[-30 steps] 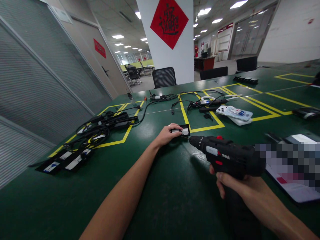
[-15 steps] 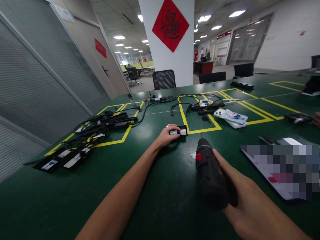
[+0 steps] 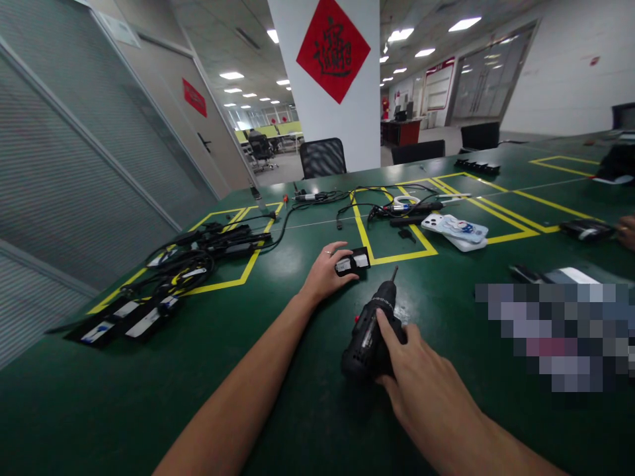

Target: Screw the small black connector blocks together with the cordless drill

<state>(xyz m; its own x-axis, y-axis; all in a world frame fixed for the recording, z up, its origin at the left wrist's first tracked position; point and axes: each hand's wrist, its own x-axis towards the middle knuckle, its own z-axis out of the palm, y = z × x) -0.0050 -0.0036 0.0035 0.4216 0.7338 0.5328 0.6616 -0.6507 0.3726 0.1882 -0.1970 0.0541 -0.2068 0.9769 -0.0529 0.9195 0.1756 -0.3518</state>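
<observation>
My right hand (image 3: 421,377) is closed around a black cordless drill (image 3: 368,340). Its index finger lies stretched along the drill's body, and the bit points away from me, up and slightly right. The drill is tilted on its side, low over the table; whether it rests there I cannot tell. Ahead of it, my left hand (image 3: 325,274), with a ring on one finger, has its thumb and fingers apart at the left end of a small flat black piece (image 3: 353,262) with white patches. That piece lies on the green table (image 3: 297,370) by a yellow tape corner.
At left lie tangled black cables (image 3: 208,248) and black plates with white labels (image 3: 102,330). Beyond my hands are more cables, a white ring (image 3: 407,200) and phones in cases (image 3: 459,230). Another person's hand (image 3: 626,231) shows at the right edge, near a black object (image 3: 587,229).
My right hand has brought the drill left and turned it over toward its side. My left fingers have spread and drawn back from the top of the black piece.
</observation>
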